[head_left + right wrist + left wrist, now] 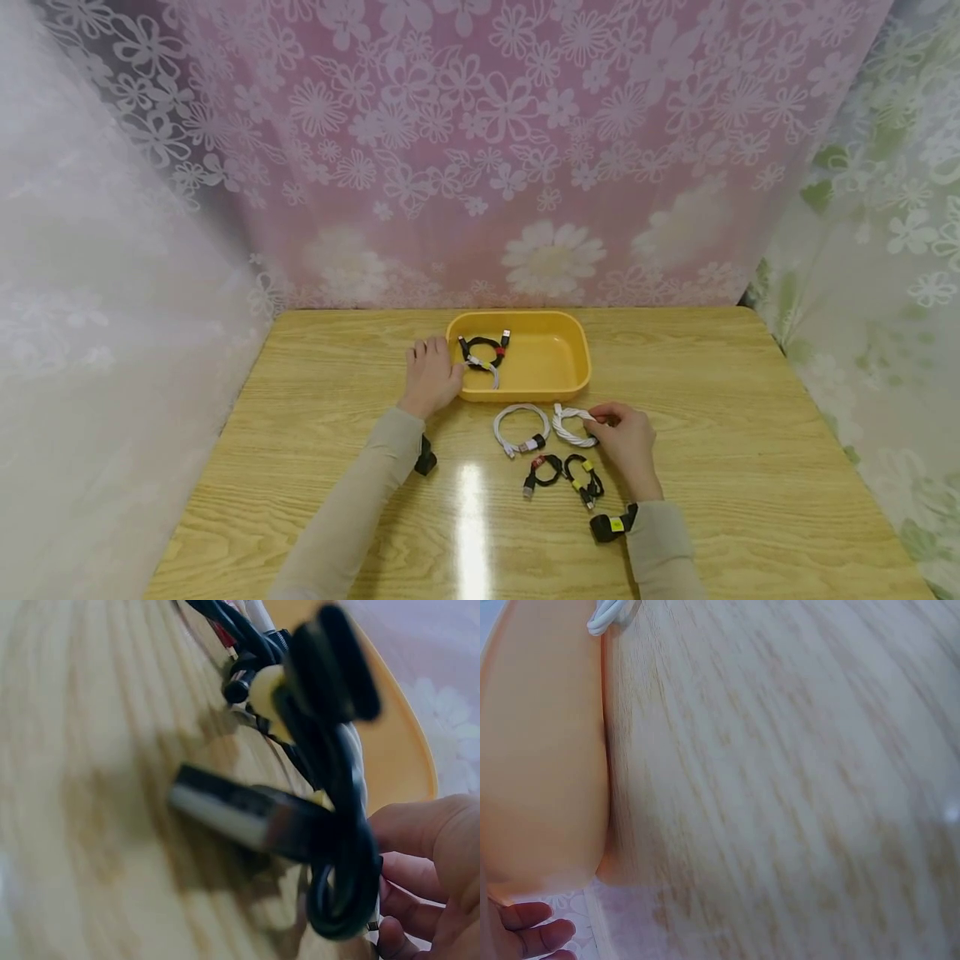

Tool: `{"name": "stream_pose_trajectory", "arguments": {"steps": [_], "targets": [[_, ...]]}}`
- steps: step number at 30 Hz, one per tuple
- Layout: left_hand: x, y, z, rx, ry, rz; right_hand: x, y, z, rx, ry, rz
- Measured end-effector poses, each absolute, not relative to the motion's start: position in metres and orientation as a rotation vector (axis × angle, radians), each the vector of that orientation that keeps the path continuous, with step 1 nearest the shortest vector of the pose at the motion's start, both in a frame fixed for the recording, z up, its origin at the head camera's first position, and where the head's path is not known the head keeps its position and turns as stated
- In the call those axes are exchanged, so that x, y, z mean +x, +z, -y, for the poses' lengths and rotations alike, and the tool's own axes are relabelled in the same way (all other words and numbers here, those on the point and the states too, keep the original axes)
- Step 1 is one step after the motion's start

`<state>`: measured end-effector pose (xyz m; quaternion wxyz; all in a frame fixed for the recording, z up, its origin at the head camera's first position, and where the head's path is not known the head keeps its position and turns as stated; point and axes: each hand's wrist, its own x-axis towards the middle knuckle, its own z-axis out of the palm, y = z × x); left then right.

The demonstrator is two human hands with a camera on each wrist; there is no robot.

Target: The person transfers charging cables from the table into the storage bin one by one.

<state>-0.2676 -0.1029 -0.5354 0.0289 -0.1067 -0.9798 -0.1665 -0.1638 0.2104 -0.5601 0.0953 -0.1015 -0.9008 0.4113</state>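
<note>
My left hand grips the left side of a yellow plastic bin, its thumb over the rim. In the left wrist view, its fingers show past the bin's wall. My right hand pinches a coiled white twisted cable by its right side, just in front of the bin. Left of that cable lies a white USB cable with a black tie. Nearer me are a small black cable with a red tie and a black cable with yellow ties, whose blurred USB plug fills the right wrist view.
Inside the bin's left half lie a black cable with a red tie and a white cable with a yellow tie. The wooden table ends at a pink floral curtain. A black wrist device hangs by the right sleeve.
</note>
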Motion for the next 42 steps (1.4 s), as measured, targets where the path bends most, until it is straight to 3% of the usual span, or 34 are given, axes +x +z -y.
{"name": "stream_pose_trajectory", "arguments": {"steps": [22,42], "targets": [[-0.269,-0.537,0.104,-0.327,-0.522,3.041,-0.162,-0.556,-0.214,-0.331,1.395,2.657],[-0.269,-0.538,0.103,-0.323,-0.507,3.035,-0.155,-0.521,-0.209,-0.334,1.435,2.706]]}}
